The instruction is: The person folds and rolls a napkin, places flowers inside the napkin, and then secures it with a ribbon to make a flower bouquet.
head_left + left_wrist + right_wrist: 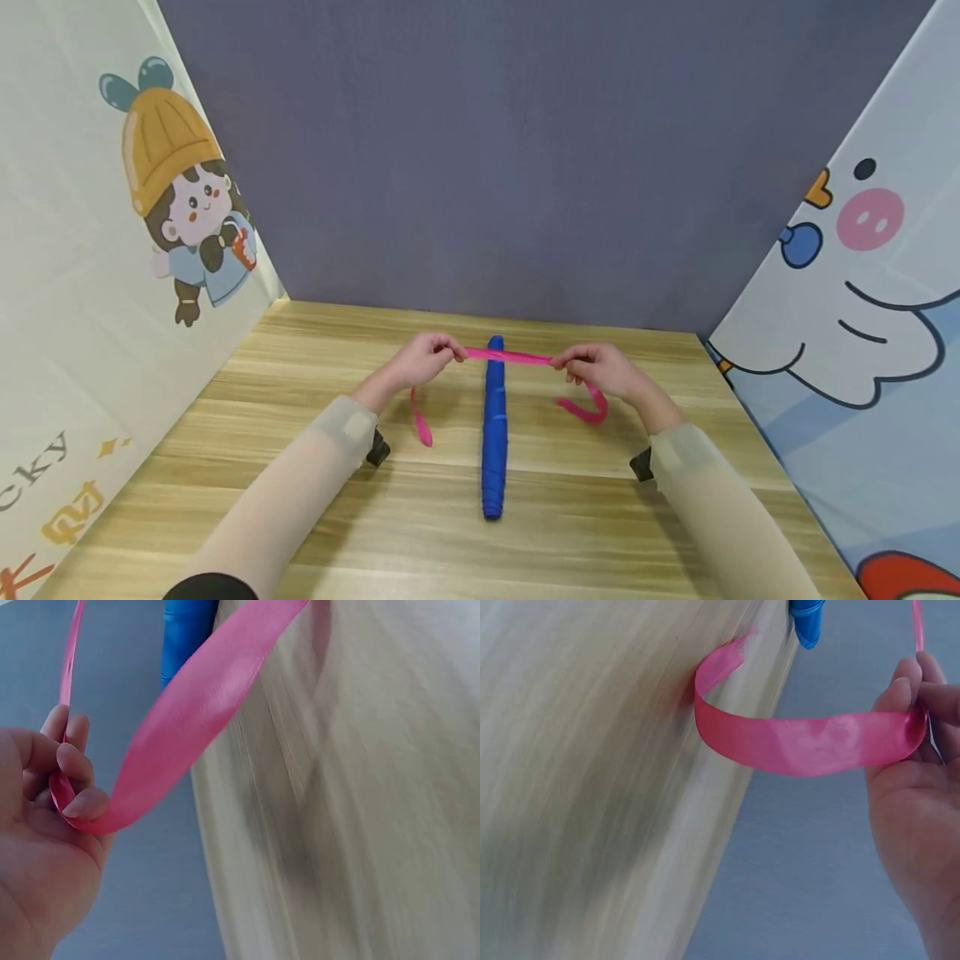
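A pink ribbon (517, 357) is stretched level between the two hands, across the far part of a long blue rolled bundle (493, 450). My left hand (429, 360) pinches the ribbon left of the bundle, and a loose tail hangs below it. On the other side my right hand (600, 369) pinches the ribbon too; its tail curls down toward the table. The left wrist view shows the ribbon (187, 712) looping through curled fingers. In the right wrist view the ribbon (802, 742) bends away from the fingertips. What the bundle is made of cannot be told.
The bundle lies lengthwise on a wood-grain table (300, 492). A grey-purple panel (487, 167) rises behind the table's far edge. Printed cartoon panels stand along the left (75, 275) and right (900, 275) sides.
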A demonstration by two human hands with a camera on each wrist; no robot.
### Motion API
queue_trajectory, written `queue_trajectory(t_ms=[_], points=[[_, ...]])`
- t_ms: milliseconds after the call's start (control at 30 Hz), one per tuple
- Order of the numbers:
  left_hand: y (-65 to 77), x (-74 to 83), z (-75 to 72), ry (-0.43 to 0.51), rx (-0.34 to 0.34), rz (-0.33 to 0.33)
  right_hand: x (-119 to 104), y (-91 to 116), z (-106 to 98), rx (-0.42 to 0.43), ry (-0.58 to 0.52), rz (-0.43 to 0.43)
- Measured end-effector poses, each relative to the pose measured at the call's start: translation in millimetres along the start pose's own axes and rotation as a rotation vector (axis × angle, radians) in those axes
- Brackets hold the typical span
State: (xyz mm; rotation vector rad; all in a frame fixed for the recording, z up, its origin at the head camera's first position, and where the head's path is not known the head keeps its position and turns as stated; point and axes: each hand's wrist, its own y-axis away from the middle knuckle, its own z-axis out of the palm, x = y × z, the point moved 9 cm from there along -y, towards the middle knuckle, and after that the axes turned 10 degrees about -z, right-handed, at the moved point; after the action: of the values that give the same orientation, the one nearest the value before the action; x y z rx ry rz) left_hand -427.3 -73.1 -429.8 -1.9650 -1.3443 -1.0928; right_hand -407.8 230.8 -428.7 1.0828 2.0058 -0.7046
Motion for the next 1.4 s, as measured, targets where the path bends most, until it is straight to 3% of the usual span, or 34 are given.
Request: queue_trajectory(t_ms=[400, 667, 1067, 1233, 1400], points=[[-38.9, -7.0, 23.1, 0.159, 0.011, -0.074, 13.6, -46.7, 15.4, 0.138, -0.033, 0.058], [-50.5, -17.6, 45.2, 0.139, -0.036, -0.168, 22.9, -67.8, 52.9, 0.082, -0.098, 0.077], [-44.2, -27.0, 63.3, 0.145, -0.177, -0.246, 29.6, -66.7, 75.6, -0.005, -0.028, 0.146], [-41.0, -30.2, 67.0, 0.141, -0.206, -0.241, 30.5, -63.7, 82.6, -0.047, -0.078, 0.157], [-39.5, -29.5, 69.8, 0.159, -0.197, -0.207, 30.1, -62.6, 84.7, -0.041, -0.043, 0.165]])
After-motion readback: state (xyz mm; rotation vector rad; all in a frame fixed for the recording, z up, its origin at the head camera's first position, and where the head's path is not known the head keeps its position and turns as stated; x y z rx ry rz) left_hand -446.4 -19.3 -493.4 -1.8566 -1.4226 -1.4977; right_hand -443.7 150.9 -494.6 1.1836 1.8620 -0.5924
